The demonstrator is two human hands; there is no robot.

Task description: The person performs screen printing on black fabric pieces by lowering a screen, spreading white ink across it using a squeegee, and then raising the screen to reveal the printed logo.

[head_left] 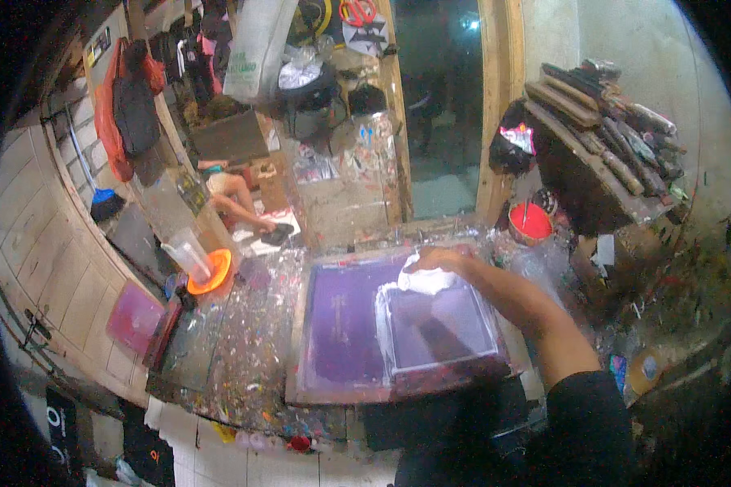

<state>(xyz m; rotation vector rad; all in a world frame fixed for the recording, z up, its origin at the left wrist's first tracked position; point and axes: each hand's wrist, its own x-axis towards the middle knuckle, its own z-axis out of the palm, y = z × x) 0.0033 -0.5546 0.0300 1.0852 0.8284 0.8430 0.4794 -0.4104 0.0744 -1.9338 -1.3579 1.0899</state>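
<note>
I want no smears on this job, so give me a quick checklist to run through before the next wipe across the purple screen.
1. Cloth in hand: ok. The right hand presses a crumpled white rag onto the mesh.
2. Frame lying flat: ok. The wooden-framed purple printing screen rests flat on the paint-spattered worktable.
3. Mesh clean: not ok. A whitish film covers the right part of the mesh; the left part is plain purple.
4. Left hand steadying the frame: cannot tell; it is out of view.
5. Path clear: ok. The clear plastic jug on the orange round lid stands apart from the frame.
</note>
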